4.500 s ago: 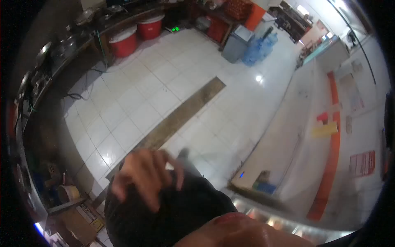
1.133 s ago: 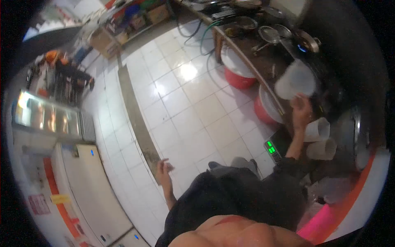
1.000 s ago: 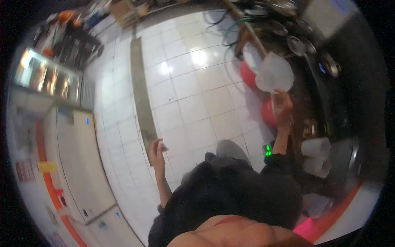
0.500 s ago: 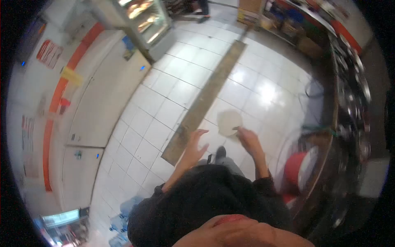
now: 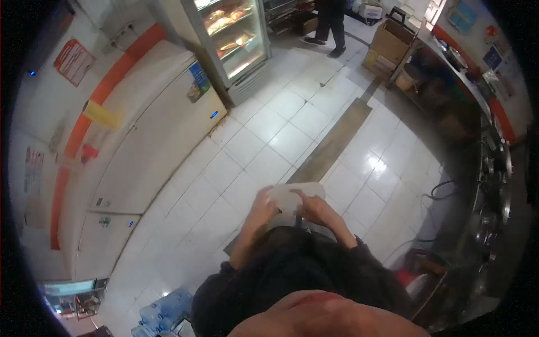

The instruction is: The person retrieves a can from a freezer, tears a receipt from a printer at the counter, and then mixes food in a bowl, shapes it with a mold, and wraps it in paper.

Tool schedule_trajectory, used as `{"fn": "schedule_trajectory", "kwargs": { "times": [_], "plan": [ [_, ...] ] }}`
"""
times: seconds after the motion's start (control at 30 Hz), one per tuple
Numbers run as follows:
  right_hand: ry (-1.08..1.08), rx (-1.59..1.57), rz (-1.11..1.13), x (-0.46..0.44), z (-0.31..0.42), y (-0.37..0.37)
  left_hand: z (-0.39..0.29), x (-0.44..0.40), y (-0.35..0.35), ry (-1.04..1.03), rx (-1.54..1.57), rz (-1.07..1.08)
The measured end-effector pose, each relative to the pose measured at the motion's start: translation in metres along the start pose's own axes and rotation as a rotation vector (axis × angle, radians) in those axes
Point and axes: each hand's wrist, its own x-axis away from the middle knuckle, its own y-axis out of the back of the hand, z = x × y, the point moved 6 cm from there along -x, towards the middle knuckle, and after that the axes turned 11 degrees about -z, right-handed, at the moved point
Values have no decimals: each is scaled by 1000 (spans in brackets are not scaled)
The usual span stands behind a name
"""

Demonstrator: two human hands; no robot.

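Note:
In front of my body, at waist height, I see a pale, slightly see-through flat piece (image 5: 311, 189) with rounded corners; whether it is a lid or a container is unclear. My left hand (image 5: 263, 210) is closed on its left side, the fingertips partly hidden. My right hand (image 5: 317, 210) grips it on the right, thumb and fingers bent over it. Both hands are near each other, just above the dark clothing on my body.
Along the left stands a white chest freezer (image 5: 154, 132), with a glass display fridge (image 5: 236, 39) behind it. A brown strip (image 5: 337, 137) crosses the tiled floor (image 5: 258, 146). Blue water bottles (image 5: 163, 312), a cardboard box (image 5: 387, 48), a metal-laden counter (image 5: 488, 196) and another person's legs (image 5: 330, 25) are also there.
My left hand, apart and open before, has come onto the pale piece. My right hand has drawn it closer and left. The view has tilted up, showing more of the far room.

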Motion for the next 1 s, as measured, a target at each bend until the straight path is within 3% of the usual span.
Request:
{"fn": "schedule_trajectory", "kwargs": {
  "times": [0.07, 0.13, 0.17, 0.2, 0.27, 0.33, 0.43, 0.53, 0.6, 0.67, 0.73, 0.77, 0.83, 0.9, 1.0],
  "plan": [
    [-117, -4, -60, -31, -16, 32, -28, -61, 8, 78, 86, 59],
    [-241, 6, -493, -51, -72, 68, -57, -118, 15, -157, -267, 215],
    [-348, -31, -502, -62, -77, 96, -62, -145, 16, -157, -265, 227],
    [-449, -67, -512, -71, -79, 126, -70, -172, 12, -188, -203, 236],
    [-424, -88, -805, -88, -93, 178, -90, -226, 3, -222, -135, 243],
    [-439, 34, -912, -102, -105, 225, -126, -276, -18, -197, 197, 402],
    [-477, 125, -986, -133, -153, 275, -159, -355, -58, -177, 299, 458],
    [-596, 223, -863, -175, -196, 318, -174, -430, -83, -148, 319, 542],
    [-610, 218, -813, -224, -239, 335, -167, -482, -92, -170, 61, 730],
    [-658, 163, -741, -297, -268, 350, -148, -546, -77, -122, 98, 589],
    [-452, 491, -612, -376, -292, 346, -137, -601, -42, -132, 99, 374],
    [-406, 480, -510, -417, -310, 339, -128, -626, -23, -93, 81, 268],
    [-131, 405, -541, -507, -290, 350, -107, -669, 5, -27, 116, 120],
    [-208, 338, -381, -586, -276, 365, -62, -706, 18, 56, 154, 12],
    [-187, 112, -355, -687, -283, 382, -11, -763, 16, 146, 314, -46]
  ]
}}
